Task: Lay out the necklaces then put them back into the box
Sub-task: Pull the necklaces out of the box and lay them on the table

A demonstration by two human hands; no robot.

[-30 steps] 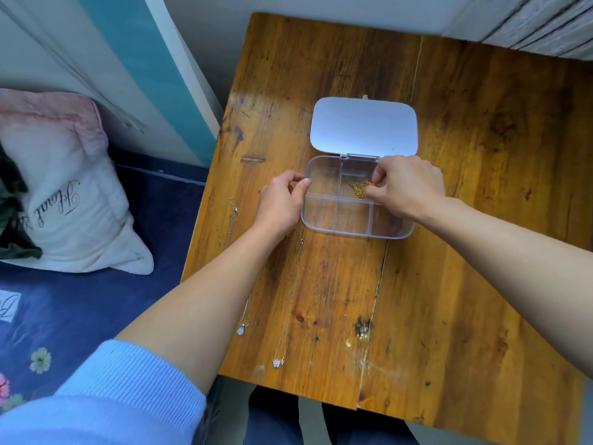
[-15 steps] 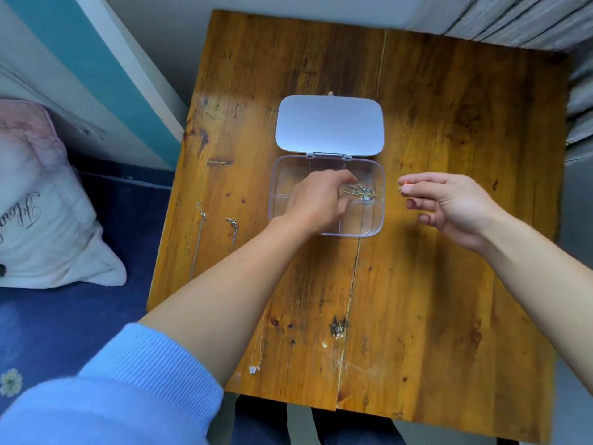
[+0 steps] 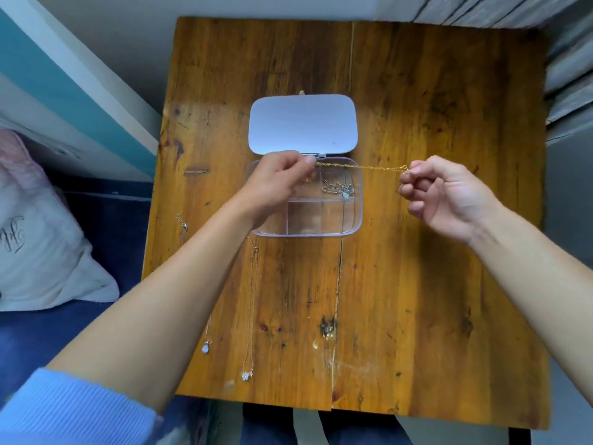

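A clear plastic box [image 3: 352, 220] with dividers lies open on the wooden table [image 3: 417, 284], its white lid [image 3: 303, 123] flat behind it. A thin gold necklace [image 3: 362, 167] is stretched above the box between my hands. My left hand [image 3: 276, 184] pinches one end over the box's back left part. My right hand [image 3: 446, 194] pinches the other end to the right of the box. A silver necklace [image 3: 341, 188] sits bunched in the back right compartment. Two necklaces lie straight on the table: one with a round pendant [image 3: 206, 348], partly under my left arm, and one with a butterfly pendant [image 3: 252, 316].
A chain clasp [image 3: 182, 224] lies near the table's left edge. A white and pink pillow [image 3: 38, 245] rests on blue bedding to the left. A teal and white wall panel runs along the upper left. Grey boards stand at the upper right.
My left hand moved from the box's left side into the box and took one end of the gold necklace. My right hand drew the other end out to the right, stretching the chain.
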